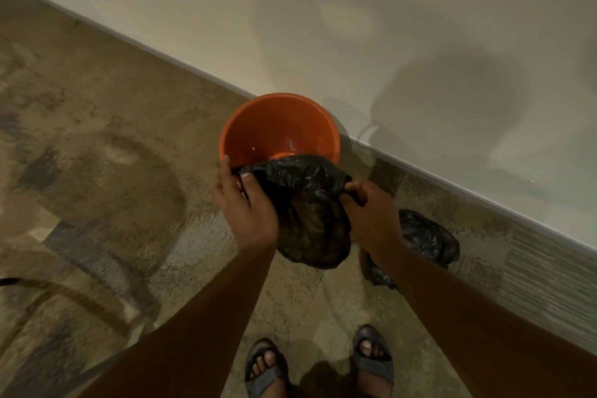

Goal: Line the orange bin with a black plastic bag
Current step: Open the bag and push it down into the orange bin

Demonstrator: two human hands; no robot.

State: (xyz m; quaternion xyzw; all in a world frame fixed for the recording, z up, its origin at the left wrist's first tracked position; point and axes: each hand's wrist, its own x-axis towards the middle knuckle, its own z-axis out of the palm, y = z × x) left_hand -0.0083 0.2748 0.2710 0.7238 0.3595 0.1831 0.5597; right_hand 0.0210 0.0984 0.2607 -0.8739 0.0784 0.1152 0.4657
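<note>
An orange bin [274, 126] stands upright on the floor against the wall, its inside bare. In front of it I hold a black plastic bag [310, 213] stretched between both hands. My left hand [242, 203] pinches the bag's left edge beside the bin's near rim. The bag's right edge is gripped by my right hand [368, 210]. The bag's mouth gapes a little and its upper edge overlaps the bin's near rim; the rest sags below my hands.
A second crumpled black bag [426, 236] lies on the floor to the right, partly behind my right forearm. The cream wall [387, 26] runs diagonally behind the bin. My sandalled feet [319, 362] stand on the patterned floor below.
</note>
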